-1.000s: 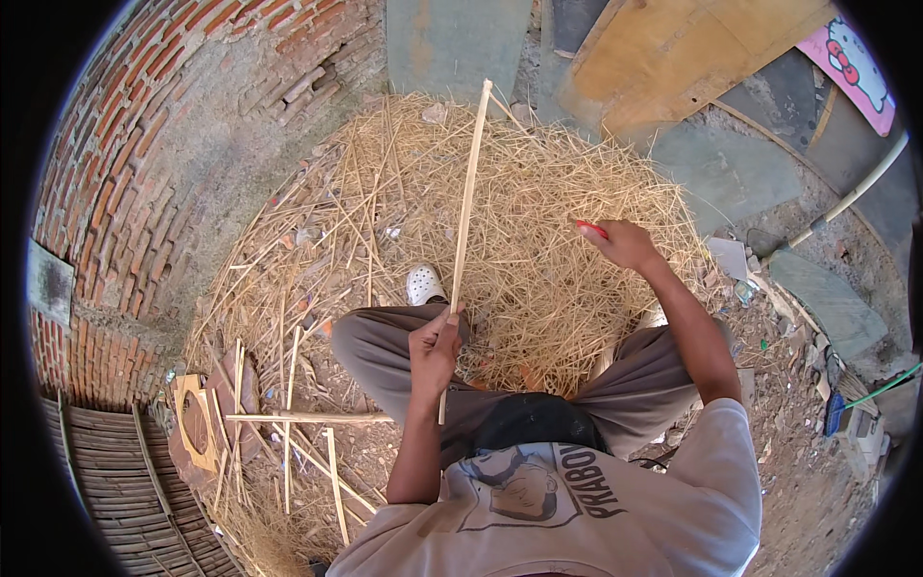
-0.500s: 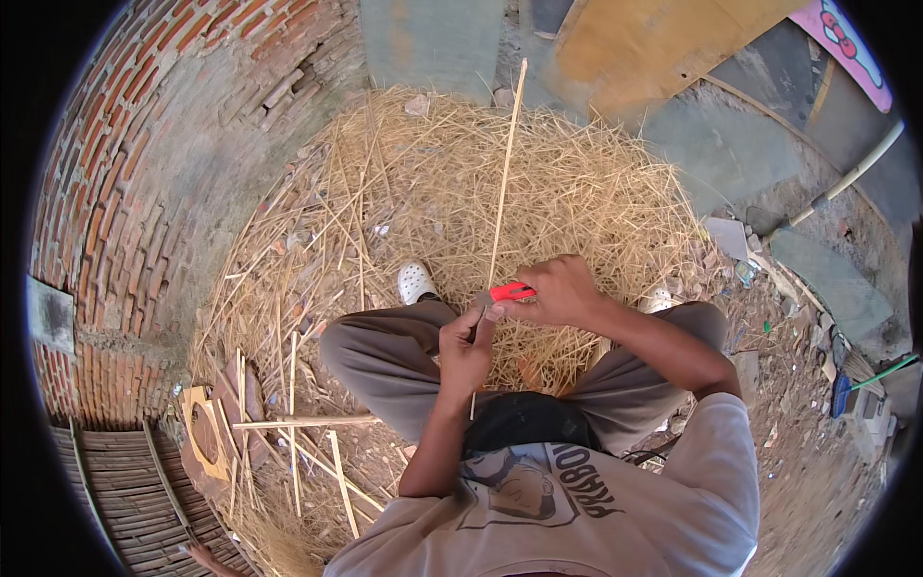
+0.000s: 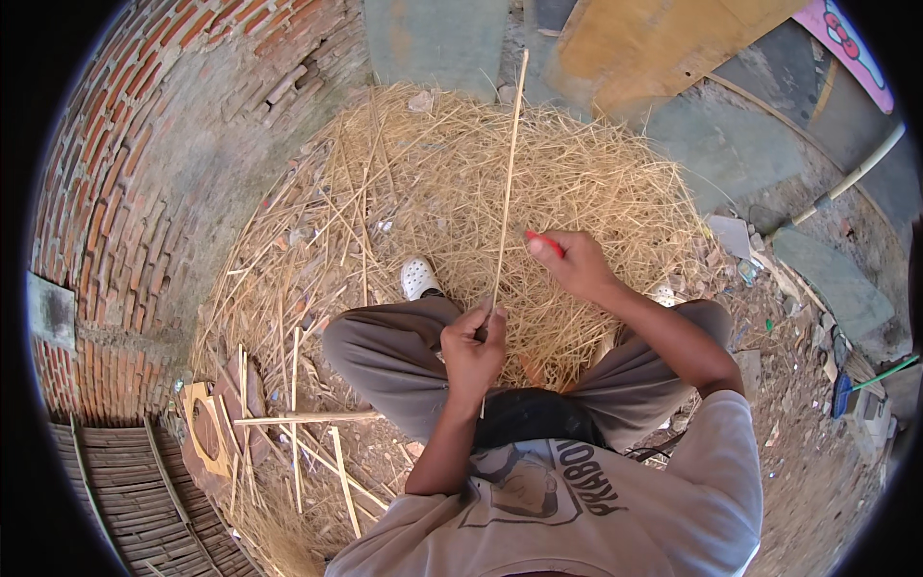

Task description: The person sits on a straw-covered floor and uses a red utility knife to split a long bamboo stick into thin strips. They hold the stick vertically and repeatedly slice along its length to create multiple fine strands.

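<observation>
I see the left hand (image 3: 473, 354) closed around 1 thin strip (image 3: 508, 183), which points to the far side; the right hand (image 3: 575, 266) grips a red-handled tool (image 3: 545, 242).

Left hand (image 3: 473, 351) curled closed, right hand (image 3: 579, 265) clenched, farther forward

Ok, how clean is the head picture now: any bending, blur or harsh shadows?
All in the head view: fisheye bending curves the brick wall; soft light, no harsh shadow across the left hand or right hand; pale strip reads clearly, but the ground at lower right looks smeared, and anything past the red handle is hard to make out.
</observation>
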Demonstrator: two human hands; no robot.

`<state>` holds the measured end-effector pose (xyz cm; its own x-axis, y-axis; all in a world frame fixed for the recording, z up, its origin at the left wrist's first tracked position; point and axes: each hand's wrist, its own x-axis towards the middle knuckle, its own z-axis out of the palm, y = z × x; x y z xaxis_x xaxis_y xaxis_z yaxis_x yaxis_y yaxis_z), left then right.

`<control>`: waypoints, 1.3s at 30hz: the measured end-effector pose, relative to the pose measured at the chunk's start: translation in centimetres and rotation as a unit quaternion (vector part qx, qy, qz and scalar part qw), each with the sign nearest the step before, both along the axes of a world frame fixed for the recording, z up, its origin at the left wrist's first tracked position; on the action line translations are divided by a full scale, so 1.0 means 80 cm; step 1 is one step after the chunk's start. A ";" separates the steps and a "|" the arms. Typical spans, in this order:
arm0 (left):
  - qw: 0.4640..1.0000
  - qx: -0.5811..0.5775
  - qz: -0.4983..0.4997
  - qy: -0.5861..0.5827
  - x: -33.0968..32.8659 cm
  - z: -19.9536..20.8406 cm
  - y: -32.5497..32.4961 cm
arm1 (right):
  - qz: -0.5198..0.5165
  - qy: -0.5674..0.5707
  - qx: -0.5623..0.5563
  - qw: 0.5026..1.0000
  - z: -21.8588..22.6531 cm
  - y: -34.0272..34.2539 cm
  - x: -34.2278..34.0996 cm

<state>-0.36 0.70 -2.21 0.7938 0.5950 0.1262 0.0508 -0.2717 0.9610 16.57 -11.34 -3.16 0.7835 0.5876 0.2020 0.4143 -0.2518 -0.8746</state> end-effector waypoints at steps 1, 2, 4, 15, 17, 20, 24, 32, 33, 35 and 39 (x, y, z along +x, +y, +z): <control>1.000 0.021 -0.006 0.004 0.000 -0.001 0.000 | 0.017 0.065 0.025 0.997 -0.001 0.003 0.007; 0.999 0.042 -0.012 0.009 -0.001 -0.002 0.000 | 0.032 0.130 0.051 0.990 -0.002 0.006 0.016; 0.998 0.056 -0.030 0.013 -0.003 0.000 -0.011 | 0.050 0.220 0.074 0.971 -0.005 0.009 0.023; 0.984 -0.106 -0.124 0.075 -0.012 -0.025 -0.030 | 0.045 0.326 0.157 0.931 0.019 0.003 0.020; 0.982 -0.127 -0.130 0.044 -0.010 -0.024 -0.035 | 0.038 0.208 0.119 0.970 0.012 0.003 0.024; 0.973 -0.191 -0.130 0.019 -0.005 -0.021 -0.031 | 0.060 0.060 0.044 0.995 0.014 -0.005 0.030; 0.941 -0.307 -0.138 0.023 0.004 -0.007 -0.013 | 0.078 -0.240 -0.188 0.949 0.026 -0.022 0.018; 0.884 -0.418 -0.202 0.046 0.004 0.025 -0.004 | 0.098 -0.273 -0.206 0.935 0.020 -0.019 -0.008; 0.880 -0.428 -0.203 0.042 0.003 0.026 -0.004 | 0.103 -0.269 -0.219 0.932 0.024 -0.019 -0.009; 0.870 -0.447 -0.203 0.033 0.002 0.026 -0.003 | 0.111 -0.269 -0.239 0.926 0.032 -0.019 -0.013; 0.902 -0.383 -0.194 0.049 0.002 0.031 -0.006 | 0.110 -0.287 -0.244 0.920 0.041 -0.019 -0.018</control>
